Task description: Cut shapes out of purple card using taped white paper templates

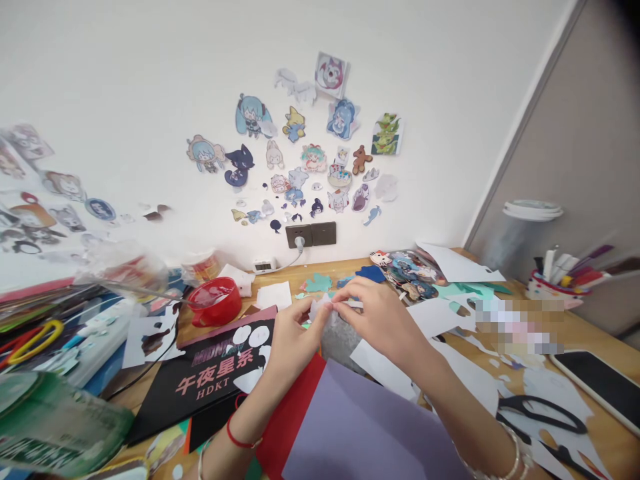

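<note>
Wooden desk [585, 327] cluttered. Flat purple paper sheet [370, 420] under the forearms, flat black rectangular package with pink lettering [210, 370] by the left one, round red cup [223, 313] beyond. Left hand [300, 327] and right hand [375, 307]: fingertips pinched on 1 small, thin, irregular white paper piece [317, 308] between them.

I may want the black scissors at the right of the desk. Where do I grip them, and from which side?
Probably by the upper handle loop of the black scissors, from the right and above: it is wide, open and uncovered, lying over white paper, so it should hook easily. The left looks worse: the right forearm is close there.
</note>
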Demonstrator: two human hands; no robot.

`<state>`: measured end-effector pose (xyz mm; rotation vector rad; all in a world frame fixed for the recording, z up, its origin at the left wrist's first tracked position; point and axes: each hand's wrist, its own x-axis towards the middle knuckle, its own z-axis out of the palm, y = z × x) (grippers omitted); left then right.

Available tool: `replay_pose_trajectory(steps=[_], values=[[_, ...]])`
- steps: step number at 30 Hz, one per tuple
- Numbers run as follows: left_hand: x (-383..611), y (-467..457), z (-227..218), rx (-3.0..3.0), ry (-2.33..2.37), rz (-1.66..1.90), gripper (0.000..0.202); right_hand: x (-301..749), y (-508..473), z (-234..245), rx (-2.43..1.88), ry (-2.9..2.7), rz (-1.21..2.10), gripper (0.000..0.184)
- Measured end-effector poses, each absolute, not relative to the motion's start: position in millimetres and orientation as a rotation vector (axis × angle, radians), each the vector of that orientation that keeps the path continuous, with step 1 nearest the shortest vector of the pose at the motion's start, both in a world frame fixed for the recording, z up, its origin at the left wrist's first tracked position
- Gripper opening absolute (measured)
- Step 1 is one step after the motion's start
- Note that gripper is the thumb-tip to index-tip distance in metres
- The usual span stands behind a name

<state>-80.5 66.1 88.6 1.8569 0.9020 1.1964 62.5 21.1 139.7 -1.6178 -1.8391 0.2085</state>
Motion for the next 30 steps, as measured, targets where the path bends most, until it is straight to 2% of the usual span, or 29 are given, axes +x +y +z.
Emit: replay_pose_trajectory(steps=[8, 15, 18, 25, 30], values=[[-79.0, 63.4, 92.0, 1.664, 0.843, 1.233, 0.028, 56.8, 18.9, 134.2, -1.596, -1.833, 0.103, 0.013], [-73.6, 62.0, 87.3, 1.315, 0.715, 1.228, 0.022, 40.1, 16.3, 122.3, -1.561, -1.815, -0.389, 0.018], [-70.7, 60.4, 88.2, 1.170, 0.659, 1.210, 0.018, 37.5, 17.1, 120.1, -1.460, -1.777, -0.496, 0.019], [-86.6, 82.2, 93.2, 0.892, 0.664, 1.337, 0.014, 43.1, 5.7, 136.5, -1.325, -1.650, -0.477, 0.015], [-88.2, 82.3, 102.0, 0.901, 0.684, 1.304, 0.014, 49.7, 4.3, 140.2, -1.373, -1.659, -0.325, 0.032]])
